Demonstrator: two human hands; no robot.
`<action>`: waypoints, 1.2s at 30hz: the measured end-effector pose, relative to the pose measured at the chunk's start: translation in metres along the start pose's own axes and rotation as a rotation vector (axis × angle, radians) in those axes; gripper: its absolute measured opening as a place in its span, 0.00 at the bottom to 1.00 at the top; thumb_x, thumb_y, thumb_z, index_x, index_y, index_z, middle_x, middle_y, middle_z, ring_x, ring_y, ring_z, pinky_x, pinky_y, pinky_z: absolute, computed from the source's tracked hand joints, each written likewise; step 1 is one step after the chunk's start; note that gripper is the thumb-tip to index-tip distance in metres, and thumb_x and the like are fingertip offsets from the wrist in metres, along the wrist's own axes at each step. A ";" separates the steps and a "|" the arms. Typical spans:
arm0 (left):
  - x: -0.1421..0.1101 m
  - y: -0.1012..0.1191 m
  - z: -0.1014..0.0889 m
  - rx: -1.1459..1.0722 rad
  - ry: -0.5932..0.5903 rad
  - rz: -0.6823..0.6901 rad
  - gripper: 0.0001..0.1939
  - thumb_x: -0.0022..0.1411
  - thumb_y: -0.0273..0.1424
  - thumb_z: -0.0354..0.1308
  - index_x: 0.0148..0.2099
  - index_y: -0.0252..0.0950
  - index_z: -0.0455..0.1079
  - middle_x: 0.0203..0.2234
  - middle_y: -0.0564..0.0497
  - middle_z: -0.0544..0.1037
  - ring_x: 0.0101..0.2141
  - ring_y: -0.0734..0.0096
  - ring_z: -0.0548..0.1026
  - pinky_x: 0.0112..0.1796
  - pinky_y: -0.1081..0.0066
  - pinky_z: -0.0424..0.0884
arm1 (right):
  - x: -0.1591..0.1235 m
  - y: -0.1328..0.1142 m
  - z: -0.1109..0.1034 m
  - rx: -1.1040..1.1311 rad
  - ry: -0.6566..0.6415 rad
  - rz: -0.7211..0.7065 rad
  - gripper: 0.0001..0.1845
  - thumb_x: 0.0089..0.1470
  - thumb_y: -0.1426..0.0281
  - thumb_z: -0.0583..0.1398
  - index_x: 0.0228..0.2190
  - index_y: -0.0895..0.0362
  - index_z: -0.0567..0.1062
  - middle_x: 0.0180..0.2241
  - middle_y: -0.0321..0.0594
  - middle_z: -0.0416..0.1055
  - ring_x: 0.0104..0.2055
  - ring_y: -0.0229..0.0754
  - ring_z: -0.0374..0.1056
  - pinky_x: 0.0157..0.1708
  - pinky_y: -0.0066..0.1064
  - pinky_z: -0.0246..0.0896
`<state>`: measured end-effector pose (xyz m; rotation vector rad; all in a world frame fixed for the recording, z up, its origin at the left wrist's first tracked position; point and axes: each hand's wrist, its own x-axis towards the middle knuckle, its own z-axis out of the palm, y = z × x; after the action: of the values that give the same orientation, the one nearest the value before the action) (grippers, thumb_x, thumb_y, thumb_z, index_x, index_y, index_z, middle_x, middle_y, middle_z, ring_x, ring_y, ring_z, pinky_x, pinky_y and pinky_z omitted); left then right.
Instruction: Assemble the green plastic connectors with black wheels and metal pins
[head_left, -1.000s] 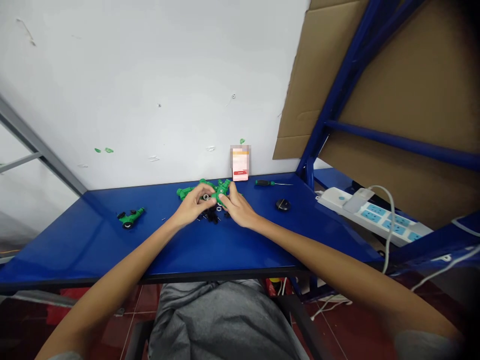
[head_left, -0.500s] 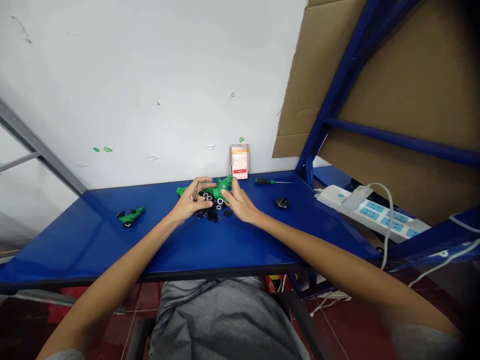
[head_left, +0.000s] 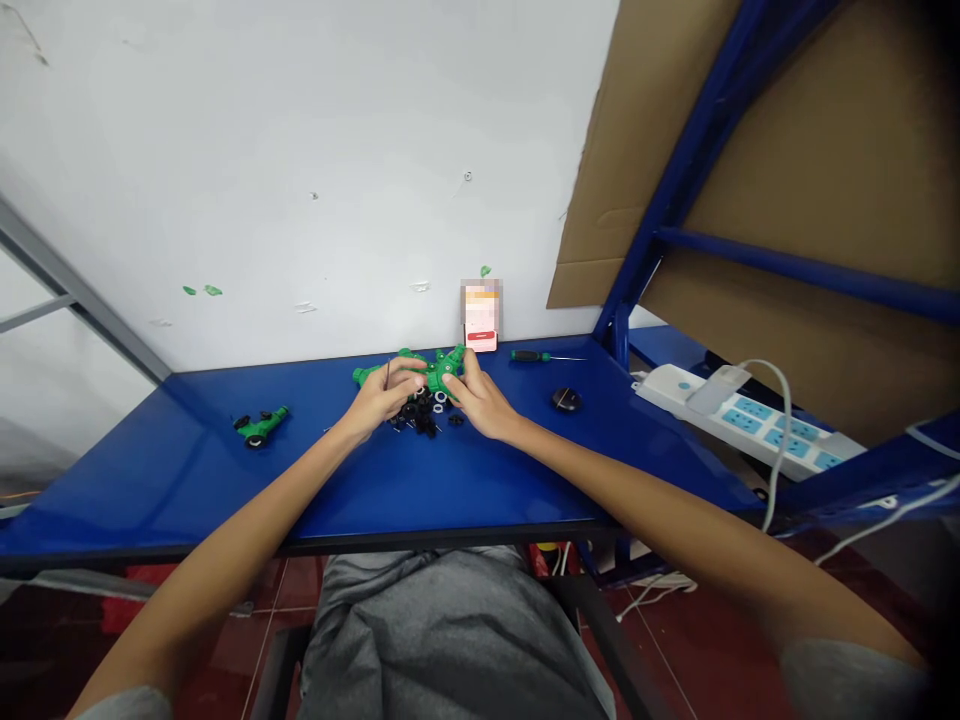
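My right hand (head_left: 480, 398) grips a green Y-shaped hose splitter (head_left: 448, 372) between thumb and fingers, over the back middle of the table. My left hand (head_left: 382, 396) is closed at the splitter's left side, thumb and fingertips against it. A thin dark rod (head_left: 388, 374) stands up by the left fingers; its lower end is hidden. Other green fittings (head_left: 364, 375) lie behind the left hand, partly covered. Beneath both hands sits a pile of small black parts (head_left: 424, 420), along with white rings (head_left: 439, 398).
Off to the left lies a green splitter with black parts (head_left: 259, 427). A screwdriver (head_left: 531, 356), a round black object (head_left: 566, 400) and a phone (head_left: 481, 325) leaning on the wall are near the back. A white power strip (head_left: 742, 415) stands at the right, beyond the blue table (head_left: 450, 490).
My left fingers opened away from the splitter, showing the thin rod, then closed in on its left side again. My right hand keeps its hold. The view has tipped slightly.
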<state>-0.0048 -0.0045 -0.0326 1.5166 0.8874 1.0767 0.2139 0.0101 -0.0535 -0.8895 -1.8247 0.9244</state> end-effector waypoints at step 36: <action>-0.001 -0.001 0.002 -0.029 -0.042 0.067 0.35 0.53 0.34 0.77 0.60 0.42 0.68 0.51 0.47 0.80 0.17 0.91 0.56 0.18 0.78 0.49 | 0.001 0.000 -0.007 -0.291 -0.035 -0.124 0.15 0.70 0.53 0.51 0.47 0.50 0.58 0.22 0.29 0.65 0.24 0.46 0.64 0.28 0.38 0.60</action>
<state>-0.0027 -0.0055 -0.0342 1.5488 0.7935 1.0976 0.2196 0.0125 -0.0504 -0.9276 -2.0536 0.6089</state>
